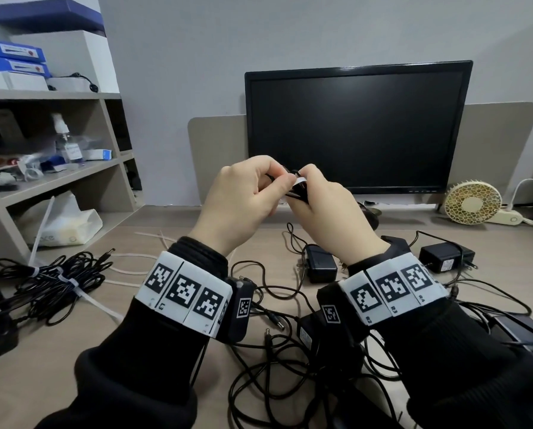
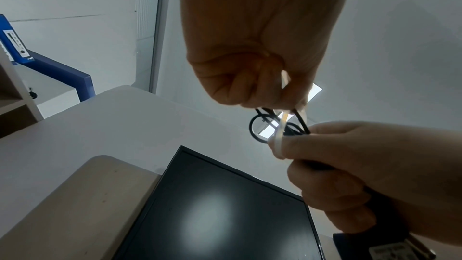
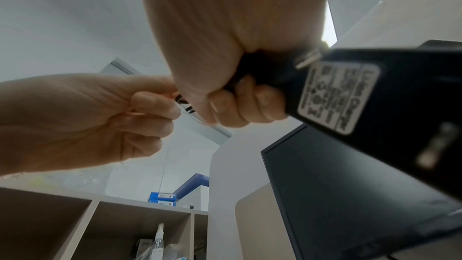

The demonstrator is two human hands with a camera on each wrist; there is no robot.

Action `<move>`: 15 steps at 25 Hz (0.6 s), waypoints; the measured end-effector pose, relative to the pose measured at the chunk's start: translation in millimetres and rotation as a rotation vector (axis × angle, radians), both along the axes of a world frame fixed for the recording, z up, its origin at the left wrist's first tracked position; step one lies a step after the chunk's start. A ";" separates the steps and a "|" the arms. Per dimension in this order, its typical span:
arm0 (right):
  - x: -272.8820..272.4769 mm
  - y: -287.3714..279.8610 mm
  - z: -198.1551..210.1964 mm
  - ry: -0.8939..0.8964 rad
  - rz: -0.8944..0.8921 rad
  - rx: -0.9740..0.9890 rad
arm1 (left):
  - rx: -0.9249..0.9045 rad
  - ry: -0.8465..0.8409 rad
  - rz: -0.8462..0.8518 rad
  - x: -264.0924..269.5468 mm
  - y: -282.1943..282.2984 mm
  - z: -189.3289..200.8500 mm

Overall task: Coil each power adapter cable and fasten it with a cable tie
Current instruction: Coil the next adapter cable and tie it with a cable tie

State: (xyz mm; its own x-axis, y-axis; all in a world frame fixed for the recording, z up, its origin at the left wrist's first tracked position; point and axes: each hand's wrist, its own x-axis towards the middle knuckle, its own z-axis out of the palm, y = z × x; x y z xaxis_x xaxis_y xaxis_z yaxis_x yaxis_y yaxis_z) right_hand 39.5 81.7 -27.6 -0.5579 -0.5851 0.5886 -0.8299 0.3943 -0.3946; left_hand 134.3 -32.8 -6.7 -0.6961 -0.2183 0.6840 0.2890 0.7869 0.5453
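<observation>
While both hands are raised in front of the dark monitor (image 1: pixel 358 125), the right hand (image 1: pixel 330 212) is curled round a coiled black adapter cable (image 2: pixel 275 126) and the body of its black power adapter (image 3: pixel 375 94), whose labelled face and plug prongs show in the right wrist view. The left hand (image 1: pixel 243 199) pinches the white cable tie (image 2: pixel 280 133), which bends round the cable loops just beside the right fingertips (image 2: pixel 300 145). By my reading, the step in hand is fastening: the tie is wrapped about the coil, but whether its tail has already entered the head is hidden by the fingers. The next move seems to call for a steady pull on the tail while the right hand keeps the loops bunched, so none slips out. On the desk (image 1: pixel 58 351) below, a tied bundle of black cables (image 1: pixel 51 280) lies at the left with spare white ties (image 1: pixel 126 270) near it, and several loose adapters (image 1: pixel 321 264) with uncoiled leads lie spread at the centre and right, so much of the job remains.
</observation>
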 end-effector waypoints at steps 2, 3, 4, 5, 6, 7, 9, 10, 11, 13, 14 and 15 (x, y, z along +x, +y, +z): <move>-4.3 2.2 2.1 -0.166 0.019 -0.079 | -0.012 -0.068 -0.063 0.7 -0.7 0.3; -6.4 3.3 3.5 -0.257 0.055 -0.125 | -0.020 -0.097 -0.098 1.5 -1.3 0.9; -7.4 4.4 5.1 -0.334 0.109 -0.159 | -0.019 -0.119 -0.134 2.5 -2.2 1.9; -7.3 4.9 6.2 -0.395 0.170 -0.187 | -0.008 -0.136 -0.169 3.5 -3.4 2.9; -6.2 5.4 7.0 -0.448 0.225 -0.208 | 0.014 -0.151 -0.206 4.5 -4.5 4.0; -4.7 5.6 7.9 -0.495 0.265 -0.223 | 0.046 -0.163 -0.243 5.3 -5.3 5.1; -1.5 6.4 9.6 -0.586 0.324 -0.231 | 0.123 -0.177 -0.306 7.0 -6.7 6.3; 0.1 7.2 10.6 -0.629 0.350 -0.219 | 0.158 -0.180 -0.325 7.5 -6.8 6.6; 1.9 9.0 11.7 -0.667 0.385 -0.205 | 0.188 -0.177 -0.334 8.1 -6.4 7.0; 3.2 14.0 14.0 -0.746 0.489 -0.206 | 0.235 -0.158 -0.338 7.9 -4.4 6.9; 3.0 16.8 15.6 -0.792 0.540 -0.223 | 0.247 -0.148 -0.341 7.6 -3.3 6.9; 2.0 18.9 16.7 -0.842 0.584 -0.242 | 0.252 -0.141 -0.345 7.0 -2.2 6.7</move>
State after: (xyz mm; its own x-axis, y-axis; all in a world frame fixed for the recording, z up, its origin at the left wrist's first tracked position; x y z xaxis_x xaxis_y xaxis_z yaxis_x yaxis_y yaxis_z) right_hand 41.6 100.6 -10.9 -0.5103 -0.8135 0.2790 -0.2863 -0.1452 -0.9471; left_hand 141.3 -35.0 0.0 -0.8398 -0.1042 0.5328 0.4208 0.4951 0.7601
